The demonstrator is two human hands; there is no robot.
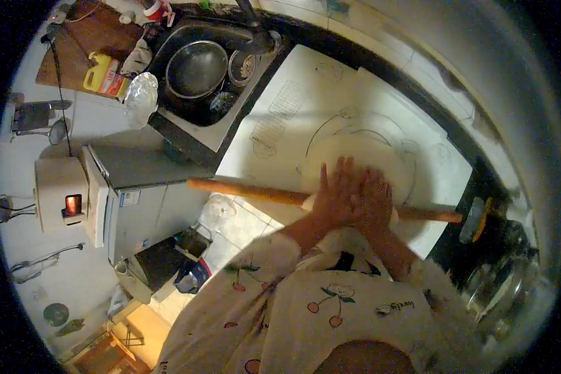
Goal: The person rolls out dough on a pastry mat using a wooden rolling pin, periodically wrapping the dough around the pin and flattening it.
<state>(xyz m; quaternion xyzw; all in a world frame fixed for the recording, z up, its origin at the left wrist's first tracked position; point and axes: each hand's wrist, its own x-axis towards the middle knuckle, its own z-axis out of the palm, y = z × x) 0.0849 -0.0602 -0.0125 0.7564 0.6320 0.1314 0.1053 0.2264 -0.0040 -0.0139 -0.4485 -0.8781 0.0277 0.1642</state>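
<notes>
Head view: pressing left hand [338, 192] and right hand [373, 198], with fingers straight and gripping nothing, onto rolling pin [249, 190] beneath; seemingly rolling pale dough [358, 146] beyond fingertips, wanting even pressure next.

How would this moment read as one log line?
left hand: flat, fingers extended | right hand: flat beside left | rolling pin: crosses beneath hands | dough: on mat

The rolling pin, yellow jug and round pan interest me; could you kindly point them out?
Rolling pin [249, 191], head view: an uncovered stretch of its shaft.
Yellow jug [98, 75], head view: its body.
Round pan [196, 67], head view: its inside bottom.
</notes>
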